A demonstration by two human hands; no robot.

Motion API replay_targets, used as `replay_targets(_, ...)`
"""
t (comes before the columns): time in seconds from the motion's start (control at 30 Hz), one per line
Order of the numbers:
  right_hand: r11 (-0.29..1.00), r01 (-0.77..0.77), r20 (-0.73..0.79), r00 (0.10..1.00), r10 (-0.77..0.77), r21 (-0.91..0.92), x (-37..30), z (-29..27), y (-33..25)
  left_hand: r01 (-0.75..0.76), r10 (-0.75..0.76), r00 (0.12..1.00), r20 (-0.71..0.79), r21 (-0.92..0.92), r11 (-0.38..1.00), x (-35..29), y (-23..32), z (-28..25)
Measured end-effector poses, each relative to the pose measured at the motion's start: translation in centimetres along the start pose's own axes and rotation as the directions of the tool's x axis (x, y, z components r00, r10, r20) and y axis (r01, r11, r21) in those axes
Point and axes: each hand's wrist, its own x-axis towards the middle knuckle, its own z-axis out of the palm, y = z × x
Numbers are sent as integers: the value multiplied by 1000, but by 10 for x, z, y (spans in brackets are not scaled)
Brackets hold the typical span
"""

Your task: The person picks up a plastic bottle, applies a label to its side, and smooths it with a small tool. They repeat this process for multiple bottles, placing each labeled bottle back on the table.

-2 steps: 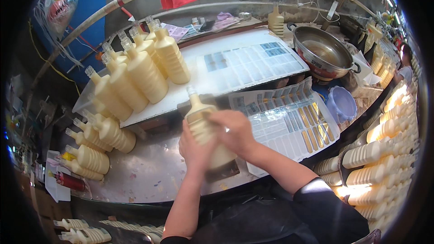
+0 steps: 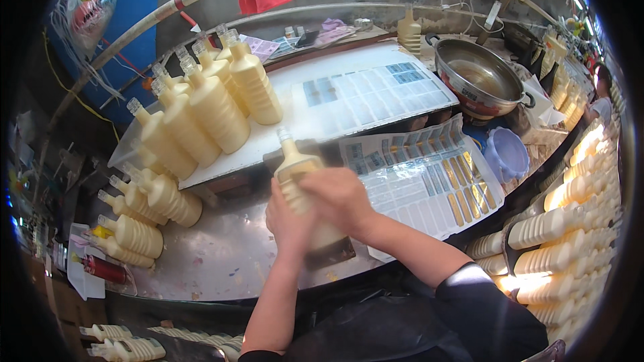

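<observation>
A cream plastic bottle [image 2: 295, 164] with ridged sides and a clear threaded neck leans on the bench in front of me, neck pointing away. My left hand [image 2: 290, 218] is wrapped round its left side. Across the bottle's upper front lies my right hand [image 2: 339, 198], fingers bent and pressed against it. Motion smears the right fingers, and whatever they might hold is hidden. Under the bottle's base is a dark block [image 2: 345, 249]. To the right of my hands, sheets of gold and blue-grey labels [image 2: 436, 188] overlap on the bench.
Similar bottles [image 2: 218, 110] crowd the white raised board at left, with others [image 2: 174, 198] below. Another label sheet [image 2: 369, 94] lies on the board. Right of it stand a large metal pot [image 2: 479, 70] and a lilac basin [image 2: 506, 154]. Many bottles [image 2: 543, 228] are stacked at far right.
My right hand has slid a little left across the bottle, covering more of its front. The left hand and the bottle stay in place.
</observation>
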Motion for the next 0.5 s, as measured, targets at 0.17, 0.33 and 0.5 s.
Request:
replay_targets(0.17,980,135,184,977,-107,-148,23,33,-26,-38,47,997,-59,143,989,10,-10,10)
replay_targets(0.33,843,359,505,854,-124,-401,22,78,-39,-154,139,980,-145,-97,983,-5,-42,31)
replay_targets(0.5,991,22,323,946,23,-134,48,32,-24,89,-127,965,228,168,982,9,-9,2)
